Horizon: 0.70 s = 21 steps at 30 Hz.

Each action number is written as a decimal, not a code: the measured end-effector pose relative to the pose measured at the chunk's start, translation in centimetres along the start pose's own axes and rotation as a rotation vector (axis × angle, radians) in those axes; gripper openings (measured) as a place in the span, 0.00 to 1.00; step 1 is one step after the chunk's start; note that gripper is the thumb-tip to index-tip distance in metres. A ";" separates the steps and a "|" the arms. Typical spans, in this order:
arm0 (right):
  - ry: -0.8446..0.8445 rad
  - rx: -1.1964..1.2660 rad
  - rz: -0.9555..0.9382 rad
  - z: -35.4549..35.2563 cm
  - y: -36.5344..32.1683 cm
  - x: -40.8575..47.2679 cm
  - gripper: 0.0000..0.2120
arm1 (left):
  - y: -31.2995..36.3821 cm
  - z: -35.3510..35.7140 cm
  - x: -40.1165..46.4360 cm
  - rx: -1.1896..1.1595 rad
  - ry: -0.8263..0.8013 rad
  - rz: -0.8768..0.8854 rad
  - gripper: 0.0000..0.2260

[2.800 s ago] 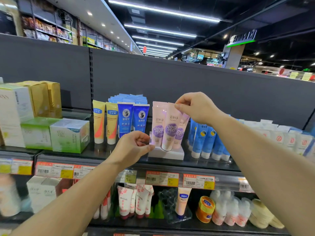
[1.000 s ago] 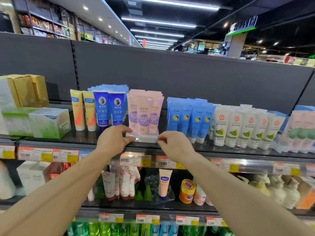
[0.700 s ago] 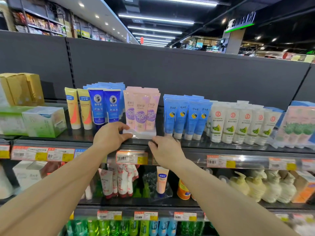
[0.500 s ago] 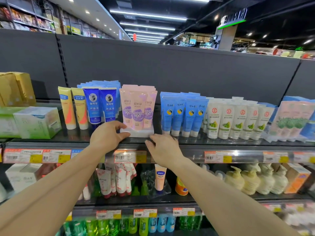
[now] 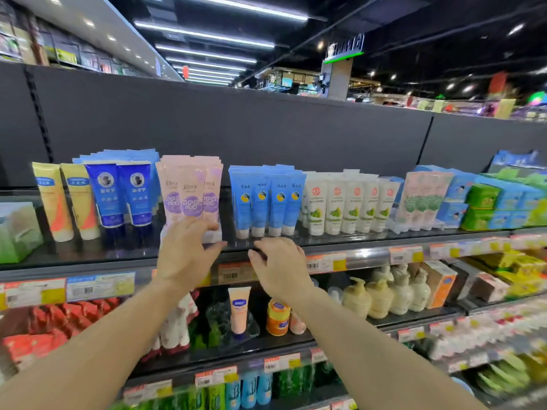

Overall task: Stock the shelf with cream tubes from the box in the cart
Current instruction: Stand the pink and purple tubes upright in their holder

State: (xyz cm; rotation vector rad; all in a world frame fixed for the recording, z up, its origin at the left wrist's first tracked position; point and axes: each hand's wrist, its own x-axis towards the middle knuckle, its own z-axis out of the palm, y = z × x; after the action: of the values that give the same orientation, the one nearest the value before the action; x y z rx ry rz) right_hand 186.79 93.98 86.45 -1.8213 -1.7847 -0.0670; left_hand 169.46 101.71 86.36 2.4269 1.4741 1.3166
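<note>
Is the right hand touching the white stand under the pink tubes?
Apart. The head view shows the right hand at the shelf edge, with bare shelf between it and the white stand.

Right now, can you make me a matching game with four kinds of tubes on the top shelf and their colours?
Things:
1. Tubes at the far left
2. Tubes next to those, with a round face picture
3. Tubes just above the left hand
4. Tubes with green fruit pictures

Colours:
A. White
B. Pink and purple
C. Yellow with orange
D. Dark blue

Pairs: 1-C, 2-D, 3-B, 4-A
</note>
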 end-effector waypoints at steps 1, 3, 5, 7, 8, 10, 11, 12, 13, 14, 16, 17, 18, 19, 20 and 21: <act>0.009 -0.011 0.010 -0.7 0.8 -0.2 0.15 | 1.2 0.6 -0.1 -0.017 -0.016 0.016 0.12; 0.021 -0.029 0.026 -2.3 2.8 -0.7 0.16 | 3.6 1.8 -0.1 -0.053 -0.050 0.052 0.12; 0.016 -0.028 0.060 -4.1 5.2 -1.1 0.17 | 6.3 3.3 -0.1 -0.095 -0.081 0.072 0.12; 0.008 -0.017 0.097 -6.1 8.1 -1.4 0.16 | 9.4 5.0 0.0 -0.123 -0.101 0.082 0.14; 0.009 -0.013 0.110 -7.2 9.8 -1.5 0.16 | 10.9 5.9 0.2 -0.131 -0.103 0.088 0.15; 0.026 -0.025 0.127 -9.5 13.4 -1.6 0.14 | 14.1 7.9 0.6 -0.146 -0.112 0.077 0.16; 0.039 -0.032 0.131 -10.7 15.2 -1.5 0.14 | 15.7 8.8 0.9 -0.159 -0.119 0.060 0.17; 0.050 -0.034 0.135 -11.9 17.1 -1.3 0.14 | 17.3 9.7 1.1 -0.175 -0.123 0.047 0.17; 0.059 -0.036 0.138 -13.0 18.9 -1.1 0.13 | 18.8 10.6 1.3 -0.189 -0.132 0.042 0.17; 0.063 -0.045 0.141 -14.1 20.5 -0.8 0.13 | 20.1 11.4 1.5 -0.195 -0.141 0.042 0.16; 0.066 -0.064 0.138 -15.9 23.1 -0.6 0.13 | 22.2 12.9 1.6 -0.200 -0.160 0.033 0.15; 0.060 -0.068 0.135 -16.5 24.1 -0.5 0.13 | 23.0 13.5 1.6 -0.201 -0.161 0.026 0.15; 0.051 -0.069 0.126 -17.0 24.9 -0.4 0.13 | 23.7 14.1 1.5 -0.203 -0.160 0.019 0.14; 0.042 -0.063 0.110 -17.3 25.6 -0.4 0.12 | 24.3 14.7 1.4 -0.201 -0.162 0.009 0.14; 0.032 -0.059 0.094 -17.4 26.2 -0.4 0.13 | 24.8 15.2 1.2 -0.199 -0.168 -0.002 0.15; 0.022 -0.061 0.083 -17.6 26.7 -0.3 0.14 | 25.1 15.7 1.1 -0.193 -0.179 -0.016 0.17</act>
State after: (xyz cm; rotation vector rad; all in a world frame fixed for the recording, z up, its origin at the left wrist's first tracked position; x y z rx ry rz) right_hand 217.82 87.85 91.18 -1.9284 -1.7073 -0.1098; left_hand 198.25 94.63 87.10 2.3357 1.2575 1.1445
